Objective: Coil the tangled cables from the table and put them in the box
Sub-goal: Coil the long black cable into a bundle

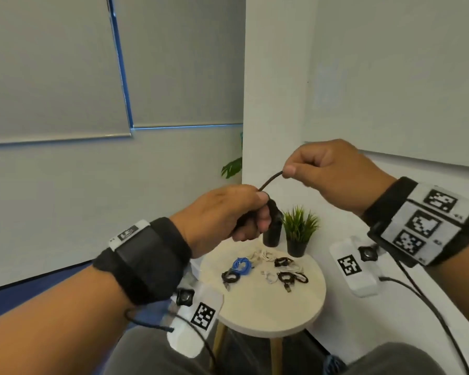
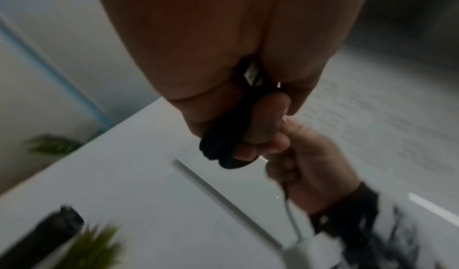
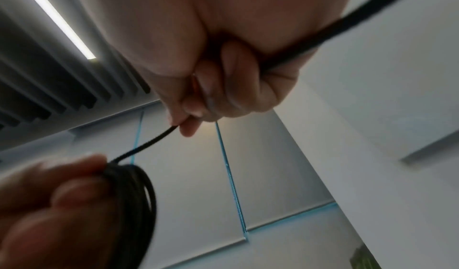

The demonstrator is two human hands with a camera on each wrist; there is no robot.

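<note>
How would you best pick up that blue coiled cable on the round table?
Pinch the blue coiled cable from above, across its bundled loops on one side of the ring. It lies flat on the round pale wooden table, so gripping all strands together should keep the coil from springing apart.

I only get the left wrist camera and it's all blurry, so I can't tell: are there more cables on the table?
Observer: Yes. In the head view, the round table holds several cables, one of them a blue cable.
Operator: What's the other hand doing?
Observer: The right hand pinches the black cable just above the left hand, which holds the coiled loops.
Operator: Does the cable end at that pinch?
Observer: No. The right wrist view shows it passing through the fist and out the other side.
Operator: Where's the box?
Observer: No box shows in any view.
</note>
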